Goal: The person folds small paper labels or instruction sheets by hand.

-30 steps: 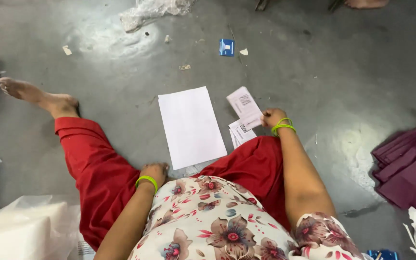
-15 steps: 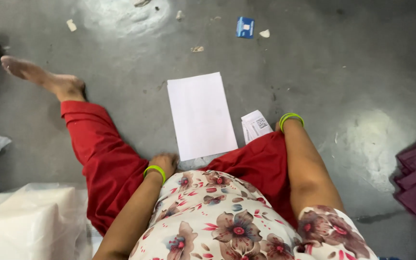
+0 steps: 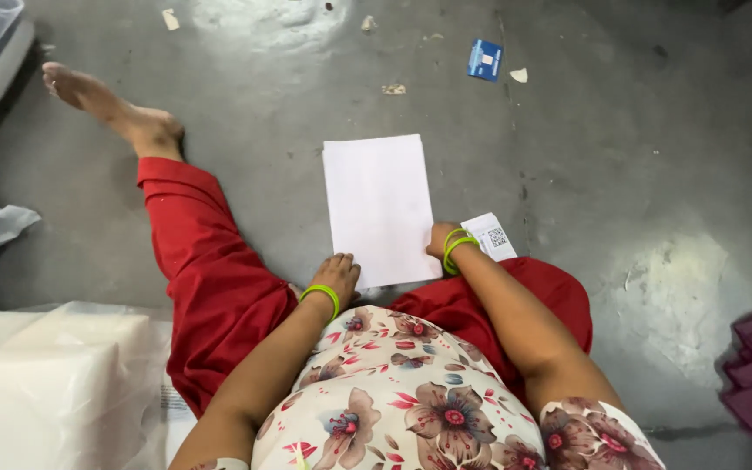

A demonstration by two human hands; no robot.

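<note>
left hand point(image 3: 338, 271) and right hand point(image 3: 439, 238) touching white sheet point(image 3: 379, 207), grey floor point(image 3: 637, 157)

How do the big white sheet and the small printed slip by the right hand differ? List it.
The white sheet is large and blank; the printed slip is small and bears a square code. The sheet lies fully exposed; the slip is partly hidden behind the right hand. Both are white paper on the grey floor.

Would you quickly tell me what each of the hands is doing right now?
Left hand: fingers curled, resting at the near left corner of the white sheet; a grip cannot be told.
Right hand: on the sheet's right edge, beside a small printed label; a grip cannot be told.
</note>
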